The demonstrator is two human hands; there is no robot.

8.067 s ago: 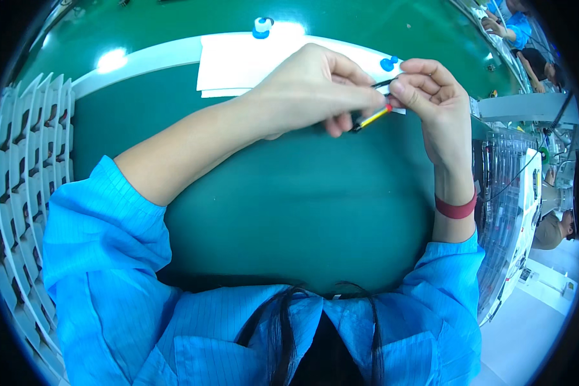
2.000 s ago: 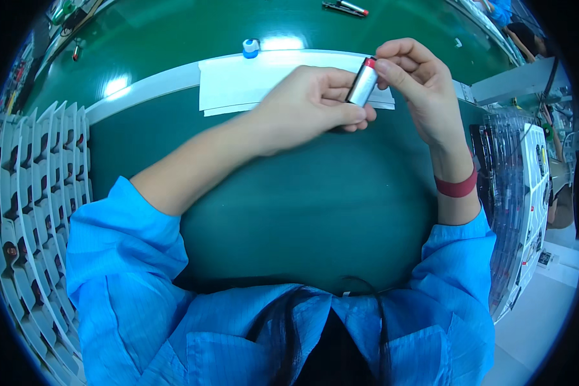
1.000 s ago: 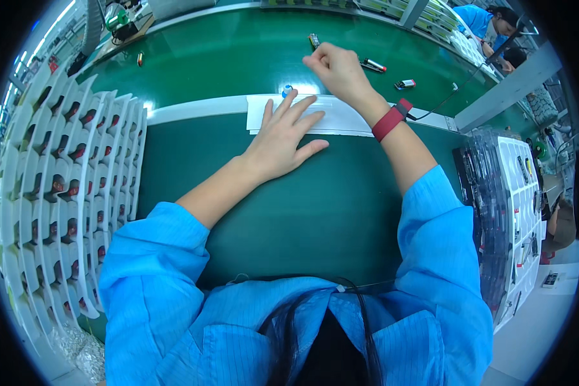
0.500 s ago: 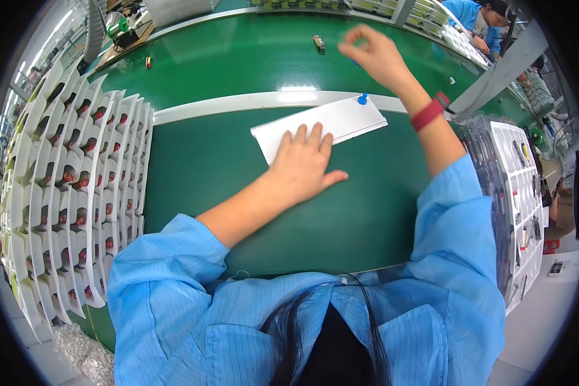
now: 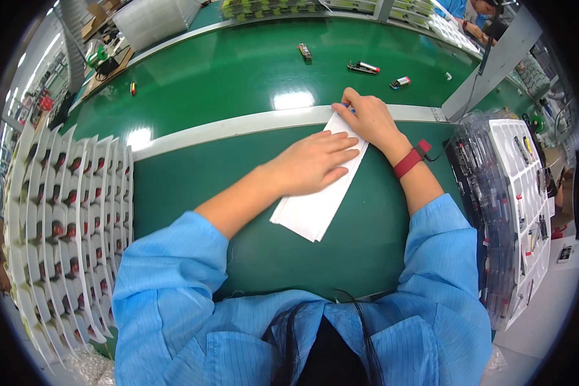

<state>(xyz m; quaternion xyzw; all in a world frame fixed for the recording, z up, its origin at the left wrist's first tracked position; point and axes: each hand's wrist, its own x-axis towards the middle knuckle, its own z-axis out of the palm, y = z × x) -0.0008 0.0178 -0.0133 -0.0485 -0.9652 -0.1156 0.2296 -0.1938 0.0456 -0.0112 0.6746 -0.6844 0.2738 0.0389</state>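
A folded white paper or thin card strip [image 5: 307,217] lies slantwise on the green mat, its far end by the white rail. Across its upper middle my left hand [image 5: 312,164] rests flat with fingers stretched out. At the far end my right hand [image 5: 374,122] has its thumb and fingers closed on a blue push pin [image 5: 350,109], mostly hidden by the fingers. A red wristband [image 5: 413,161] circles my right wrist.
Beyond the white rail [image 5: 238,130] runs a green belt [image 5: 199,90] bearing small electronic parts [image 5: 363,67]. Stacked white trays [image 5: 64,225] stand at left, and clear and white trays [image 5: 518,193] at right. A person in blue [image 5: 453,8] sits at the far right.
The white strip has turned steeper, its near end now closer to me. My right hand has come down from above the belt onto the blue pin. More parts show on the belt.
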